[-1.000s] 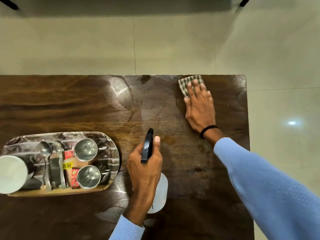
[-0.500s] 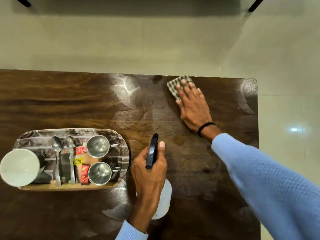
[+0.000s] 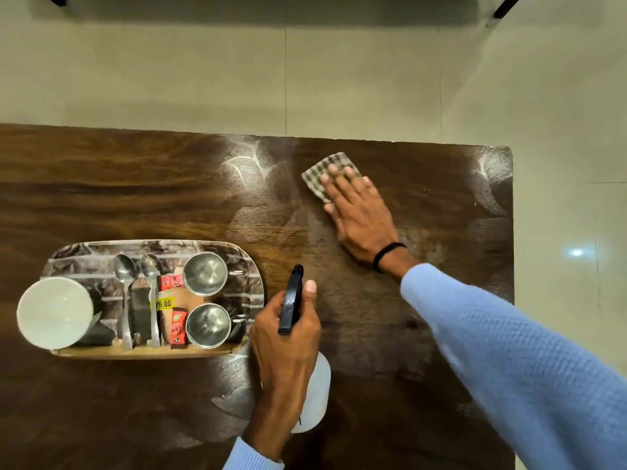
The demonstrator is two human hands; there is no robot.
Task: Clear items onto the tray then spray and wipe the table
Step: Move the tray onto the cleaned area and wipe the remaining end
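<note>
Step in hand: wiping, by the look of it. Clearing looks done: tray [image 3: 149, 353] sits on the left part of the table [image 3: 101, 184], loaded with bowl [image 3: 54, 312], spoons [image 3: 124, 269], two steel cups [image 3: 205, 273] and red sachets [image 3: 171, 282], and nothing else is loose on the wood. Right hand [image 3: 359, 215] lies flat, fingers straight, pressing the cloth [image 3: 325, 169] onto the far middle-right of the table, close to the far edge; the cloth pokes out past the fingertips. Left hand [image 3: 288, 340] is curled round the bottle [image 3: 317, 395], thumb up beside the black spray head, white body showing below the palm. Bottle is just right of the tray, nozzle pointing away from the person. Resting on the table or held just above it: cannot tell. Hands are well apart, cloth far, bottle near. Pale wet streaks [image 3: 247, 171] show left of the cloth, at the far right corner and near the left wrist, so wiping is only partly through, I judge. Next move calls for flat, steady sweeps of the cloth over those streaked patches without bumping the tray; the wood under the tray would need the tray shifted.
</note>
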